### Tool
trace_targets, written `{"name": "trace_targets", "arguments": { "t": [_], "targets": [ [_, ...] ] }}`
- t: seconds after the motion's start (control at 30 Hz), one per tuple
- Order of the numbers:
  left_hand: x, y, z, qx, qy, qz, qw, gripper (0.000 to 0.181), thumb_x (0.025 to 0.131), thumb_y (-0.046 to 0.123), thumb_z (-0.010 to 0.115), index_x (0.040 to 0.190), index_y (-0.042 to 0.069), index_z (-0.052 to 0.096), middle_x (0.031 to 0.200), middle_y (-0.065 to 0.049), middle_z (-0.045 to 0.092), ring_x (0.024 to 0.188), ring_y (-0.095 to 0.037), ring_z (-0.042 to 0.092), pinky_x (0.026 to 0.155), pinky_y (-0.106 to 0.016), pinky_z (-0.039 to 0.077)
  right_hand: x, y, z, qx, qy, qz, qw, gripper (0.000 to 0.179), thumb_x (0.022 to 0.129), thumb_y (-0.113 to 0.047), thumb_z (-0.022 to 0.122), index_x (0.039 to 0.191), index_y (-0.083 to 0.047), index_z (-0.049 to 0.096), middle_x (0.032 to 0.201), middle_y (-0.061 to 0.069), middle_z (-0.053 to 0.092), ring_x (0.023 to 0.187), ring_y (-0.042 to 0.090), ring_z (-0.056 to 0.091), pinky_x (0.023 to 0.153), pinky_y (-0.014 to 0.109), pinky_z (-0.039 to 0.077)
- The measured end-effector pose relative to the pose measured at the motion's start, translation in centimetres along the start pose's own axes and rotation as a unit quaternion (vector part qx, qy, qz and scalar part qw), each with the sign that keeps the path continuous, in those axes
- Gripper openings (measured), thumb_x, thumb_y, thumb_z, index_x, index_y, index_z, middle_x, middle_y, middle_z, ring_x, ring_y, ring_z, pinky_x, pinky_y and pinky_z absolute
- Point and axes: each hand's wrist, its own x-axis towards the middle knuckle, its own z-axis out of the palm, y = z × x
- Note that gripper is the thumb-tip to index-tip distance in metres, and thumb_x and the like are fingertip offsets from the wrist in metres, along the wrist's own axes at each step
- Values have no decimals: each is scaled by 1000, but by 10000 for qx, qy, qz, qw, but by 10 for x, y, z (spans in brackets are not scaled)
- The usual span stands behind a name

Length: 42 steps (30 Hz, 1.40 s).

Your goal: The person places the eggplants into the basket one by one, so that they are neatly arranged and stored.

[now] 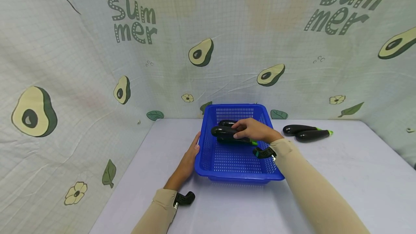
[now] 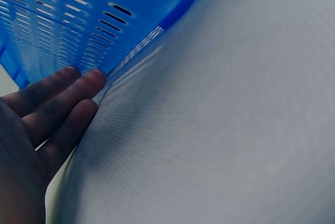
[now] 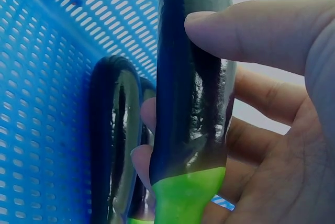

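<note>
A dark, glossy eggplant with a bright green stem end is gripped by my right hand, thumb on one side and fingers curled round the other. It is held inside the blue plastic basket, over other eggplants; one of them shows beside it in the right wrist view. My left hand rests against the basket's left side. In the left wrist view its extended fingers touch the slotted wall low down, close to the tablecloth.
Two more eggplants lie on the white-covered table to the right of the basket. Behind and to the left hangs a pale cloth printed with avocados and lettering. Each wrist wears a black strap device.
</note>
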Motion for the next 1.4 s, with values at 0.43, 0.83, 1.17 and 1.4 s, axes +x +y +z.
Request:
{"name": "trace_targets", "arguments": {
  "t": [0.43,0.83,1.17,1.4],
  "targets": [
    [-4,26,-5,-15,-335,-145,9993,56,109,23,21,163,13,6,167,-7,11,151,-27,11,119,-53,12,1,0,4,-400,-30,-40,9992,43,88,-21,77,125,-2,67,120,13,67,100,24,61,86,38,52],
    [-3,19,-4,-16,-314,-168,9994,56,110,24,21,163,16,7,167,-6,11,151,-26,11,120,-52,11,2,3,8,-463,-152,-18,9988,41,87,-18,78,122,0,68,116,14,69,107,28,64,91,43,53],
    [0,-1,0,-63,-20,-22,10000,56,109,35,24,163,24,13,166,3,18,151,-21,16,120,-53,14,5,8,10,-918,-221,-58,9955,39,86,-17,77,120,1,68,115,16,69,107,29,64,92,45,52],
    [0,0,1,48,52,-4,10000,58,109,38,24,163,22,13,166,0,18,151,-23,16,119,-53,15,6,8,13,-1133,-252,54,9932,38,86,-18,77,119,-1,68,112,13,70,104,27,64,92,46,52]
  ]
}}
